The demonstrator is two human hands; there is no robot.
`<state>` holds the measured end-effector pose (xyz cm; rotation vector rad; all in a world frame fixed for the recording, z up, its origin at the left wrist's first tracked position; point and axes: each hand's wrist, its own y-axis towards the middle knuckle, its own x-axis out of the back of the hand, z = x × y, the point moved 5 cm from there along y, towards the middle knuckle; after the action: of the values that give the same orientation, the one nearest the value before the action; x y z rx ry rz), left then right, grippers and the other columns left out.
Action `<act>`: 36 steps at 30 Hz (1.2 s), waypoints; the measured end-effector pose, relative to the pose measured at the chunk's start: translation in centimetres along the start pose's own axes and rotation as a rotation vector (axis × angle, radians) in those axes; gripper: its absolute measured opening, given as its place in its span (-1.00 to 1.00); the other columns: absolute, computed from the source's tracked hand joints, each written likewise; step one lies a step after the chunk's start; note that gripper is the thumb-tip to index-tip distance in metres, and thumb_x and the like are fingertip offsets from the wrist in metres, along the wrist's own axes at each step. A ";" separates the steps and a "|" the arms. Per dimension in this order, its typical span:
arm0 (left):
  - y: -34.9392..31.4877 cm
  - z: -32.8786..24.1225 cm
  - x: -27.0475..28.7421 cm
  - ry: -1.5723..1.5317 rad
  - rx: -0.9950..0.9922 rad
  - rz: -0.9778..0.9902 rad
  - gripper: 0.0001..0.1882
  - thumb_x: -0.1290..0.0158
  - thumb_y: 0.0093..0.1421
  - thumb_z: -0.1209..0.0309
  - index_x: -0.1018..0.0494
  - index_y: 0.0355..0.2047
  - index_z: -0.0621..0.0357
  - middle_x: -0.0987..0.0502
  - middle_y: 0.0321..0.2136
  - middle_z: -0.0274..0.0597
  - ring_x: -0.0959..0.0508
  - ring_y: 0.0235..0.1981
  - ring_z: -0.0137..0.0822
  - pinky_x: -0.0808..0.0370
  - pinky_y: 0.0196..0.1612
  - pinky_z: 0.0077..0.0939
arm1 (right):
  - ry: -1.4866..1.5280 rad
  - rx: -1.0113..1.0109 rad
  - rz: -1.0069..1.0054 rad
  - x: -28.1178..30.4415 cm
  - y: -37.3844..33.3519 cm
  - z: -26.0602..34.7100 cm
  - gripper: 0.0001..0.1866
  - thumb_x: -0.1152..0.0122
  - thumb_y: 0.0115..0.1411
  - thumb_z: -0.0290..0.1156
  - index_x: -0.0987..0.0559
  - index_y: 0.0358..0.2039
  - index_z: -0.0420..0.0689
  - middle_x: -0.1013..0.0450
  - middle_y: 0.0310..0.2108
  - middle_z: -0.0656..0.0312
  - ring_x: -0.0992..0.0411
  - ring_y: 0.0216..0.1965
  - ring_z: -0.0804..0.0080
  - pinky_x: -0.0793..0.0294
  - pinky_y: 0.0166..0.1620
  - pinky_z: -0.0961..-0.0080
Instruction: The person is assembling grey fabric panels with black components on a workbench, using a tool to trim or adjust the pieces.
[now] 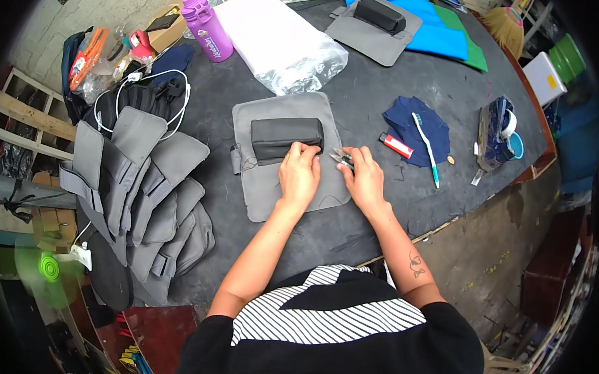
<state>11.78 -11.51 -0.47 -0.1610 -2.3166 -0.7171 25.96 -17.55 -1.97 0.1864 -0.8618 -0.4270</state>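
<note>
A grey fabric panel (282, 199) lies flat on the dark table, with a raised black box-shaped pouch (285, 134) on it. My left hand (298, 177) is closed, its fingertips pinching the pouch's near right corner; any thread between them is too small to see. Just to the right, my right hand (366, 182) grips a small pair of thread snips (341, 157). The blades of the snips point toward that same corner. A small grey loop tab (235, 159) sticks out from the panel's left edge, with loose dark thread beside it.
Stacked grey fabric pieces (155, 194) fill the left side. Right of my hands are a navy cloth (416, 125), a toothbrush (425, 147) and a red lighter (396, 146). Farther back stand a purple bottle (207, 30) and another grey panel (376, 43).
</note>
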 end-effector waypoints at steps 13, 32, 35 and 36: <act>-0.9 -0.3 -1.4 0.199 -0.074 -0.036 -0.86 -0.15 -0.09 0.56 -0.51 -0.44 0.15 -0.44 -0.38 -0.22 -0.51 -0.37 -0.20 -0.47 -0.34 -0.33 | -0.102 0.102 -0.107 -0.5 -0.6 1.6 -0.80 -0.30 -0.05 -0.50 -0.61 -0.34 -0.15 -0.31 -0.50 0.20 -0.41 -0.53 0.23 -0.38 -0.42 0.33; -0.8 0.9 -1.4 0.010 -0.060 -0.117 -0.82 -0.11 -0.09 0.63 -0.46 -0.41 0.24 -0.44 -0.36 -0.14 -0.49 -0.31 -0.11 -0.45 -0.22 -0.29 | -0.139 0.162 -0.153 -0.6 -0.1 1.9 -0.77 -0.30 -0.08 -0.50 -0.62 -0.32 -0.14 -0.31 -0.51 0.25 -0.42 -0.50 0.33 -0.29 -0.42 0.38; -0.8 1.1 -1.5 -0.023 -0.023 -0.101 -0.81 -0.12 -0.10 0.62 -0.48 -0.40 0.24 -0.45 -0.35 -0.13 -0.49 -0.28 -0.11 -0.45 -0.19 -0.29 | -0.161 0.156 -0.139 -0.7 -0.1 2.0 -0.78 -0.29 -0.08 -0.50 -0.62 -0.33 -0.13 -0.31 -0.51 0.25 -0.42 -0.49 0.35 -0.28 -0.42 0.38; -0.8 1.1 -1.4 -0.030 -0.018 -0.096 -0.80 -0.12 -0.10 0.62 -0.49 -0.39 0.24 -0.45 -0.34 -0.13 -0.49 -0.27 -0.10 -0.45 -0.18 -0.29 | -0.162 0.156 -0.140 -0.7 0.0 2.0 -0.78 -0.29 -0.08 -0.50 -0.62 -0.33 -0.13 -0.31 -0.51 0.25 -0.42 -0.49 0.35 -0.28 -0.42 0.38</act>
<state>11.99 -11.50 -2.41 -0.0701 -2.3597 -0.7886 24.05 -17.25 -1.22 0.3614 -1.0461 -0.5104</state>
